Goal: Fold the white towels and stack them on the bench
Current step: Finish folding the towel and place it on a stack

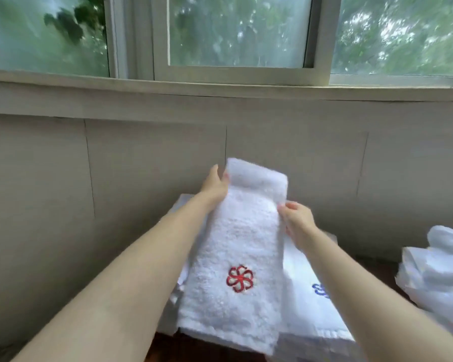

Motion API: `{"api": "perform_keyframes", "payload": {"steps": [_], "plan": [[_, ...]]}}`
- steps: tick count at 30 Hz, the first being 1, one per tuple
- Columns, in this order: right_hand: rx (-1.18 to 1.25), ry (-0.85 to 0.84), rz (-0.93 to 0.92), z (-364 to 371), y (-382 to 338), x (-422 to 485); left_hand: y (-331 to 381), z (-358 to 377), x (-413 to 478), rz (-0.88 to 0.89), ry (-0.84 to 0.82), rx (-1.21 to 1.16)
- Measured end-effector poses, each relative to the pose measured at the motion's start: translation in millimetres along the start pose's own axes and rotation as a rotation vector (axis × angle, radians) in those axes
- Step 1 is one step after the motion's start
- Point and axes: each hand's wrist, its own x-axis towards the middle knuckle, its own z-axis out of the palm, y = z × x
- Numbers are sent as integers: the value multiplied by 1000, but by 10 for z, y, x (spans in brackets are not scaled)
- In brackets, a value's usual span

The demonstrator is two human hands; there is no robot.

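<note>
The left hand (215,186) holds the far left edge of a white towel (236,257), thumb raised, fingers tucked against the cloth. The towel, folded long with its far end turned over, bears a red flower mark (239,279) and lies over a stack of folded towels (306,304) on the dark bench (377,270). The right hand (297,218) pinches its right edge. Further right sits a loose heap of towels (439,270).
</note>
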Motion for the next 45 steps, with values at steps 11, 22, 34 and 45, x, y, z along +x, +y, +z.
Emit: {"api": "perform_keyframes", "payload": {"steps": [11, 22, 34, 45], "plan": [[-244, -137, -25, 193, 731, 485, -767, 616, 386, -70, -173, 617], [-676, -26, -100, 378, 883, 661, -860, 764, 323, -52, -188, 761], [-913, -234, -135, 348, 812, -568, -833, 458, -1006, 22, -341, 854], [-951, -474, -2, -382, 400, -2059, -735, -17, -2269, -7, -331, 936]]}}
